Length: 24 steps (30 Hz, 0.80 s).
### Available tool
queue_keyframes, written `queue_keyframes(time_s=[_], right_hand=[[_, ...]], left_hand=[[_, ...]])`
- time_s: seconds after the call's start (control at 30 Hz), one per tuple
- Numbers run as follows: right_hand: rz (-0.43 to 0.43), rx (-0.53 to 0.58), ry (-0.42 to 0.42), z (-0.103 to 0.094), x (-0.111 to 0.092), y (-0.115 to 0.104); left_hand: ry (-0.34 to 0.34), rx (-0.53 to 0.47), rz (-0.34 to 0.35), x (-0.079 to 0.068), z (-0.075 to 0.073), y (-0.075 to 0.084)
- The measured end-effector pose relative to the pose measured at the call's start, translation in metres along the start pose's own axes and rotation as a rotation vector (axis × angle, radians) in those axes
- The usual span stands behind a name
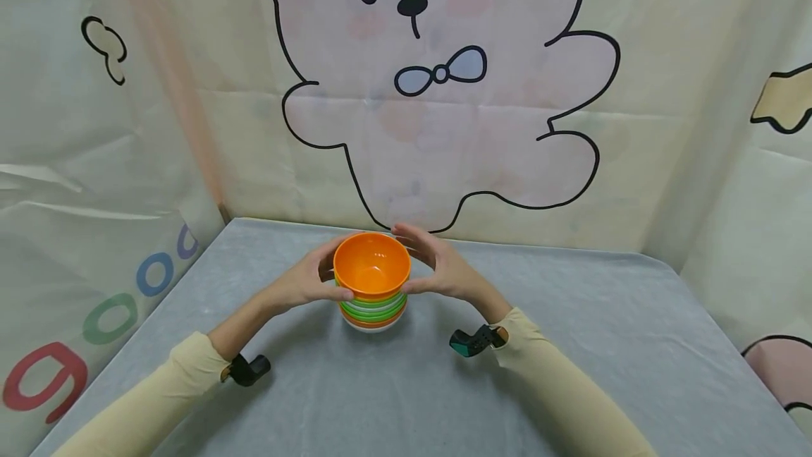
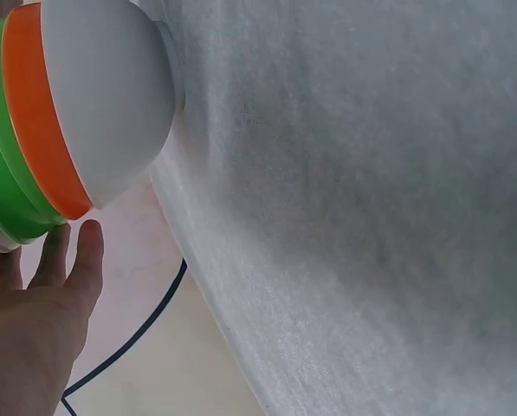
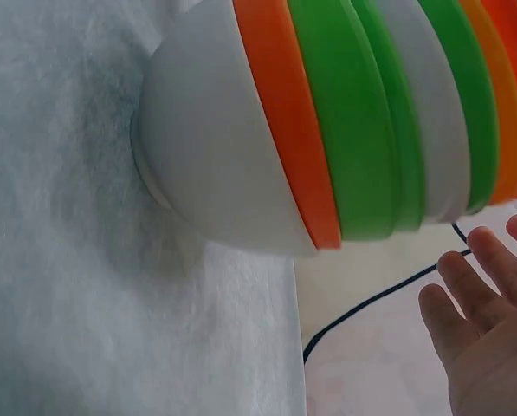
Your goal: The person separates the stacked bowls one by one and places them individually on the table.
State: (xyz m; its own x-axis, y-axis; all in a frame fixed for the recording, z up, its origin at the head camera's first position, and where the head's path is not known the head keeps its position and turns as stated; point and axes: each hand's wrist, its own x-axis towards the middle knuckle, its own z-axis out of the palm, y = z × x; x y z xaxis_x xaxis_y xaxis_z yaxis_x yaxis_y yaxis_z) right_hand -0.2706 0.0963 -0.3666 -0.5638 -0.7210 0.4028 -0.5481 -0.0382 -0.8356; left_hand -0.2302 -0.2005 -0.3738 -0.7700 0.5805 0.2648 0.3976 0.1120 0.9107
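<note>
A stack of nested bowls (image 1: 372, 309) stands upright on the table, an orange bowl (image 1: 371, 264) on top. Green, white and orange rims show below it, down to a white bowl (image 3: 215, 130) at the bottom. On the stack's left side, my left hand (image 1: 304, 279) holds the upper bowls, thumb in front and fingers reaching behind. In the left wrist view its fingertips meet the green rims. Opposite it, my right hand (image 1: 447, 270) is spread around the upper rim. The right wrist view shows a gap between its visible fingers (image 3: 466, 295) and the bowls; its thumb is out of that view.
A grey-blue cloth (image 1: 406, 400) covers the table. Behind it hangs a backdrop (image 1: 444, 154) with a cartoon animal, close beyond the table's far edge. Printed sheets (image 1: 95, 231) also hang at both sides. Each wrist wears a small black camera (image 1: 249, 370).
</note>
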Motion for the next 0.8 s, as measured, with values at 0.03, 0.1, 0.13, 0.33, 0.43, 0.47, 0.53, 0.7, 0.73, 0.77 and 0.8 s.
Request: queue_keyframes(time_s=[0.03, 0.1, 0.13, 0.33, 0.43, 0.47, 0.53, 0.7, 0.73, 0.77, 0.8], right_hand=[[0.0, -0.001, -0.004, 0.002, 0.001, 0.0], [0.0, -0.003, -0.013, 0.005, 0.003, 0.0], [-0.001, -0.005, -0.015, 0.006, 0.005, 0.001], [-0.013, -0.007, -0.025, 0.012, 0.011, 0.005], [-0.018, -0.009, -0.032, 0.015, 0.013, 0.006], [-0.02, -0.01, -0.035, 0.015, 0.014, 0.005], [-0.024, -0.011, -0.038, 0.017, 0.014, 0.004], [-0.025, 0.002, -0.036, 0.019, 0.016, 0.002], [-0.022, 0.01, -0.033, 0.019, 0.016, 0.002], [-0.018, 0.013, -0.031, 0.019, 0.017, 0.002], [-0.016, 0.014, -0.029, 0.019, 0.017, 0.001]], left_hand=[[0.001, 0.003, 0.0, 0.0, 0.0, -0.001], [0.003, 0.01, 0.003, 0.0, 0.0, -0.001], [0.003, 0.012, 0.006, 0.0, 0.0, -0.002], [0.004, 0.016, 0.011, 0.001, 0.0, -0.002], [0.003, 0.02, 0.004, 0.001, 0.0, -0.002], [0.003, 0.022, 0.004, 0.001, 0.0, -0.002], [0.004, 0.023, 0.001, 0.001, 0.0, -0.002], [0.01, 0.028, -0.001, 0.0, 0.0, -0.001], [0.009, 0.029, 0.001, 0.0, 0.0, -0.001], [0.008, 0.031, 0.001, 0.0, 0.0, 0.0], [0.008, 0.032, 0.001, 0.0, 0.0, 0.0]])
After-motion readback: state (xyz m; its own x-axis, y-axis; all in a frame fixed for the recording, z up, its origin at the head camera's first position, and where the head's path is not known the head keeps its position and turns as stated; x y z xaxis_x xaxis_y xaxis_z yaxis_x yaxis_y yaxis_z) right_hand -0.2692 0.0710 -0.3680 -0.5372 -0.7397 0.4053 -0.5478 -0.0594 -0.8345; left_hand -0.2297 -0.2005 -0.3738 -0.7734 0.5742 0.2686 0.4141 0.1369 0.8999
